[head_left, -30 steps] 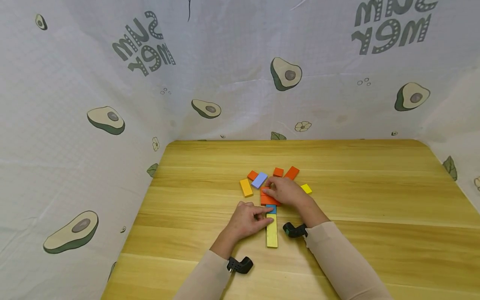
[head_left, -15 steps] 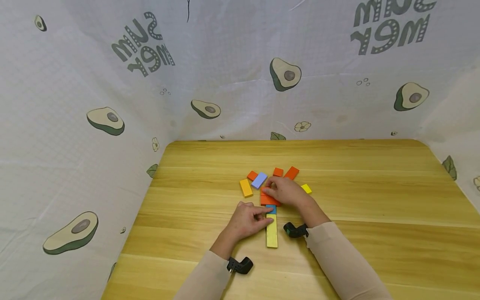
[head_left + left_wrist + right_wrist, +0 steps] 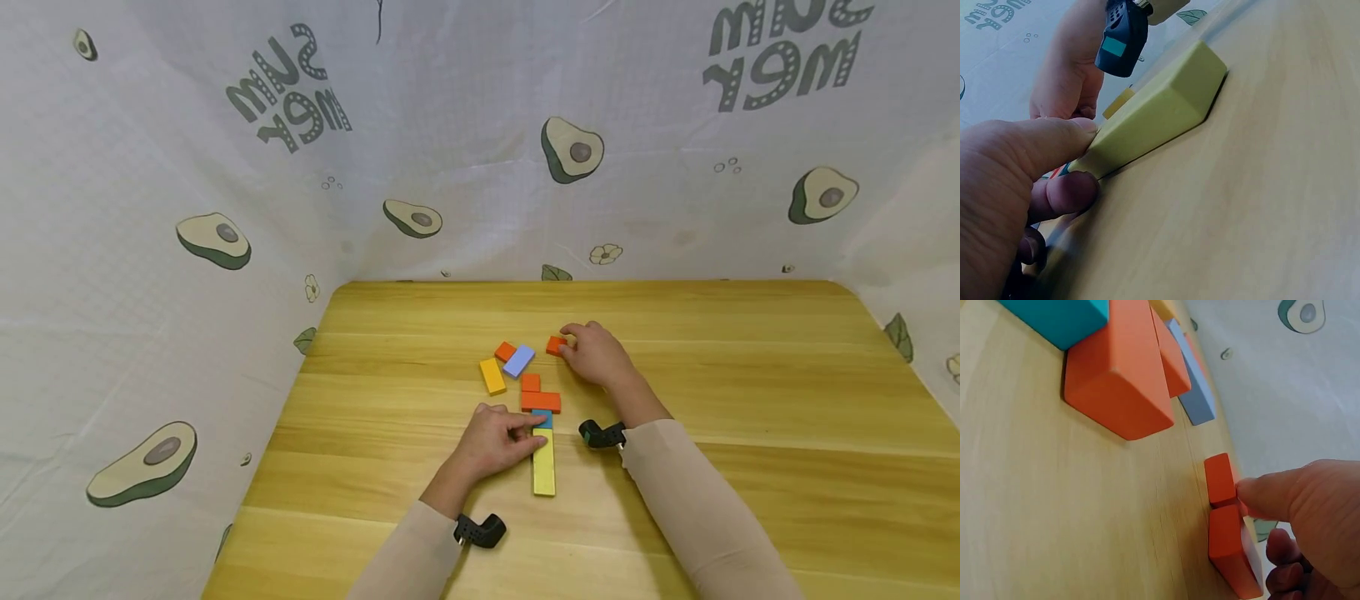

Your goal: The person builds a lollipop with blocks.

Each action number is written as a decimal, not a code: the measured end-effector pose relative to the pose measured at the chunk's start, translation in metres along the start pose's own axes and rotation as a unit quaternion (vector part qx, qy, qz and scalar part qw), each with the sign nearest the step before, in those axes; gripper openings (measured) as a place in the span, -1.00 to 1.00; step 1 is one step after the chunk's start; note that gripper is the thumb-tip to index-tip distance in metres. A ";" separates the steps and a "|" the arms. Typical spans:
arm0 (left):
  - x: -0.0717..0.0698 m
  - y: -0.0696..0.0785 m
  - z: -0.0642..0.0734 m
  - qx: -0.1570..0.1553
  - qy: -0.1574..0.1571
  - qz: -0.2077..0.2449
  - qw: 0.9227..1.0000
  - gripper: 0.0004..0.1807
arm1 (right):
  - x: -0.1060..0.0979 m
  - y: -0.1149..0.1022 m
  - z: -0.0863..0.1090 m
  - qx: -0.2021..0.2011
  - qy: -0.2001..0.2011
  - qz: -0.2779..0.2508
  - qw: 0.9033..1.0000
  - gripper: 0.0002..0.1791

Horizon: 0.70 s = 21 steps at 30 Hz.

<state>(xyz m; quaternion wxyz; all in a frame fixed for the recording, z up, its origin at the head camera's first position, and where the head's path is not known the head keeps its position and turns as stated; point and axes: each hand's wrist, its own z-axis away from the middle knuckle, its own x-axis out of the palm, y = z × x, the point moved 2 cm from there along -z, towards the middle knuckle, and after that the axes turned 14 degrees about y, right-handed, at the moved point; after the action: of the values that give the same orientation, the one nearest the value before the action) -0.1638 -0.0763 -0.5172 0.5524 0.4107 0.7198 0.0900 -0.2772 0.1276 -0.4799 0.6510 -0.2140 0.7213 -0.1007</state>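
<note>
My left hand [image 3: 491, 440] rests beside a row of blocks, its index fingertip touching the blue block [image 3: 542, 421] and its thumb the long yellow block [image 3: 543, 475]. In the left wrist view, the thumb lies on the yellow block [image 3: 1154, 112]. Above the blue block lie a long orange-red block [image 3: 542, 402] and a small orange-red block [image 3: 530, 382]. My right hand [image 3: 597, 354] is at another small orange-red block [image 3: 554, 345]. Its thumb touches that block [image 3: 1219, 478] in the right wrist view, close to a longer orange-red block [image 3: 1230, 550]; the index fingertip's contact is hidden.
Left of the right hand lie a light-blue block [image 3: 519, 361], a small orange-red block [image 3: 505, 351] and an amber block [image 3: 492, 377]. They rest on a wooden table [image 3: 750, 375], with a patterned white cloth [image 3: 480, 150] hanging behind it.
My right hand has left the small orange-red block above the long one and moved away and rightward to another small block. My left hand stays in place.
</note>
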 end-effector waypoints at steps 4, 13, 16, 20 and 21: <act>0.000 0.000 0.000 0.007 0.005 0.001 1.000 -0.65 | 0.003 0.000 -0.001 0.001 -0.003 0.000 1.000 -0.52; 0.000 -0.001 0.000 0.011 0.005 -0.002 1.000 -0.65 | 0.006 0.001 0.001 -0.002 -0.004 -0.006 1.000 -0.51; 0.000 -0.001 0.000 0.011 0.002 -0.002 1.000 -0.65 | 0.005 0.001 0.003 -0.005 -0.002 -0.015 1.000 -0.53; 0.000 -0.002 0.000 0.009 0.000 -0.003 1.000 -0.65 | 0.002 -0.001 0.006 -0.012 -0.012 -0.034 0.999 -0.54; 0.000 -0.002 0.000 0.007 0.000 -0.001 1.000 -0.65 | 0.001 -0.001 0.007 -0.016 -0.018 -0.039 0.999 -0.54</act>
<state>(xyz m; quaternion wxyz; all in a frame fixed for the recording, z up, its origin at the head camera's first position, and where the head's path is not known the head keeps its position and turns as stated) -0.1645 -0.0774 -0.5182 0.5494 0.4137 0.7210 0.0846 -0.2699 0.1268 -0.4811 0.6557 -0.2545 0.7022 -0.1106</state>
